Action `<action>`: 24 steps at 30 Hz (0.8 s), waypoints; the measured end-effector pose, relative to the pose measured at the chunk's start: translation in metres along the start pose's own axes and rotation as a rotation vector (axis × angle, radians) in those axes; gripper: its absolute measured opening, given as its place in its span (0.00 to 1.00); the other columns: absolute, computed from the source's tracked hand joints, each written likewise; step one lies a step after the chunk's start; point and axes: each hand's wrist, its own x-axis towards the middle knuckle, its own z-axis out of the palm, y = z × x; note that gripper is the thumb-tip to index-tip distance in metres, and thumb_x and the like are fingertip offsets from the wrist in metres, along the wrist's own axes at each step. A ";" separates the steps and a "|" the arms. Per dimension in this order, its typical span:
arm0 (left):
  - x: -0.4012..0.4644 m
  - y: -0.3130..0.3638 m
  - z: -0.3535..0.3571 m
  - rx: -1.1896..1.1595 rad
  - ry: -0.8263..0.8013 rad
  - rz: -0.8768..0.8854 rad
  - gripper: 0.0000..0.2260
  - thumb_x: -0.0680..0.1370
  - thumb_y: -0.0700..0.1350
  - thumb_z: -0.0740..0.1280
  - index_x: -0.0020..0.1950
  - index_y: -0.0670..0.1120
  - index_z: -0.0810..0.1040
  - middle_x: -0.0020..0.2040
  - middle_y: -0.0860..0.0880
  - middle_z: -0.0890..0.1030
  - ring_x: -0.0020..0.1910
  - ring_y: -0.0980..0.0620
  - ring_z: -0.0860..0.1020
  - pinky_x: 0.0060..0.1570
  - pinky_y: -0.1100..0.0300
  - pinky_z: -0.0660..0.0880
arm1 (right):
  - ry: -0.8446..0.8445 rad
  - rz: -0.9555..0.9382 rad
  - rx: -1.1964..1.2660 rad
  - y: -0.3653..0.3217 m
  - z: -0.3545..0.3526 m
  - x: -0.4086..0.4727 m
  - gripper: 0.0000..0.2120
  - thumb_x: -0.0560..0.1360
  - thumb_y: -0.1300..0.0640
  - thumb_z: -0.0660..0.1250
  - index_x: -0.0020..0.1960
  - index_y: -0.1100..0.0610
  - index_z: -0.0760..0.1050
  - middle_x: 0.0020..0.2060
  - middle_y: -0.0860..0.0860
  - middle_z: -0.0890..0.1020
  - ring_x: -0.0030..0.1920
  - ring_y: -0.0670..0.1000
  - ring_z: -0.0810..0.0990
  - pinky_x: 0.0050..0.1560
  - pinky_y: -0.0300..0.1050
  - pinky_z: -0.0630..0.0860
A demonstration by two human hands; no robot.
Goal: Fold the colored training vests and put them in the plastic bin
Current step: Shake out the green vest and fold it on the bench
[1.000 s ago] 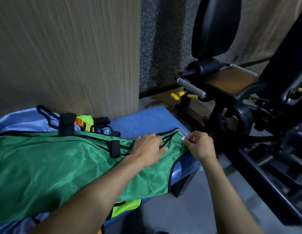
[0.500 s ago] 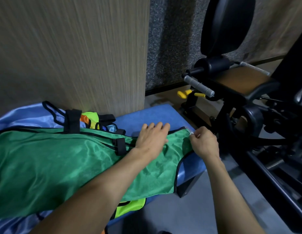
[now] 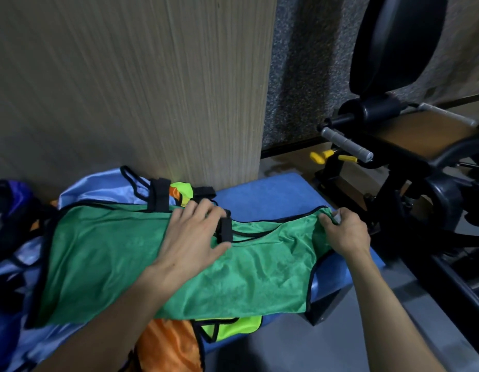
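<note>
A green training vest (image 3: 104, 261) with black trim lies spread flat across a blue padded bench (image 3: 270, 197). My left hand (image 3: 195, 234) rests flat on the vest's middle with fingers spread, beside a black strap (image 3: 224, 229). My right hand (image 3: 345, 232) pinches the vest's right shoulder tip with its white tag at the bench's right end. Under the green vest lie an orange vest (image 3: 168, 342), a neon yellow vest (image 3: 230, 327) and a light blue vest (image 3: 99, 186). No plastic bin is in view.
A wood-panel wall (image 3: 125, 89) rises right behind the bench. A black gym machine (image 3: 410, 162) with grey handles and yellow knobs stands close on the right. Grey floor (image 3: 286, 350) shows below the bench's right end.
My left hand has slid left along the vest from near the neck to its middle and flattened. My right hand keeps its pinch on the shoulder tip. The view has shifted left.
</note>
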 end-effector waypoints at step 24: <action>0.008 -0.086 -0.045 0.022 0.008 -0.587 0.28 0.70 0.75 0.65 0.48 0.51 0.79 0.51 0.46 0.79 0.57 0.40 0.74 0.54 0.45 0.69 | 0.090 -0.079 -0.108 0.000 0.006 -0.007 0.15 0.82 0.46 0.64 0.50 0.58 0.71 0.36 0.55 0.75 0.38 0.61 0.74 0.37 0.51 0.70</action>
